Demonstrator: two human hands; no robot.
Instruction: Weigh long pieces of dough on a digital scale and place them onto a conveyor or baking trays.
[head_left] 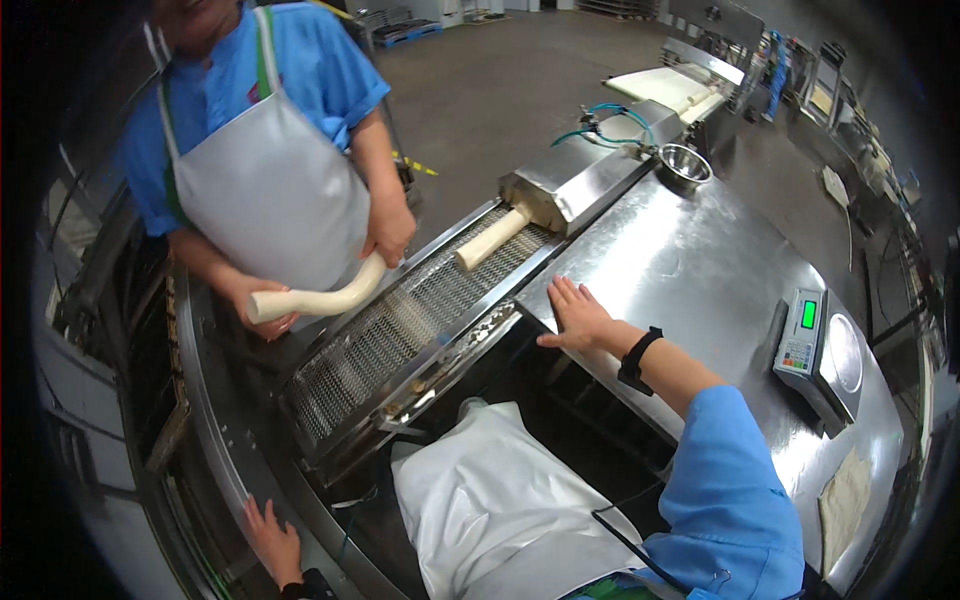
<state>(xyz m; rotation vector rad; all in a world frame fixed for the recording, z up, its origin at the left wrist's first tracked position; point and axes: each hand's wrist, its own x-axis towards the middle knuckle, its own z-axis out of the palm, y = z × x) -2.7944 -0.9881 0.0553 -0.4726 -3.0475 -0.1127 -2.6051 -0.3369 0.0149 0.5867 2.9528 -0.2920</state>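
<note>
My right hand [582,318] lies on the near left edge of a steel table [690,255], fingers spread and holding nothing. Low on the left, my left hand [272,540] rests at a metal rail [225,465], its fingers apart and nothing in them. Between the two runs a wire-mesh conveyor belt [375,335]. A pale roll of dough [492,240] lies on it, one end at the mouth of a steel housing [590,175]. Across the belt, a co-worker in a blue shirt and pale apron [270,205] holds another bent dough roll [325,302] in both hands.
On the table stand a steel bowl [685,165] at the far end and a scale [818,350] with a green display at the right. A flattened pale cloth or sheet [845,505] lies at the near right corner. Teal hoses [600,125] curve above the housing. More machinery stands behind.
</note>
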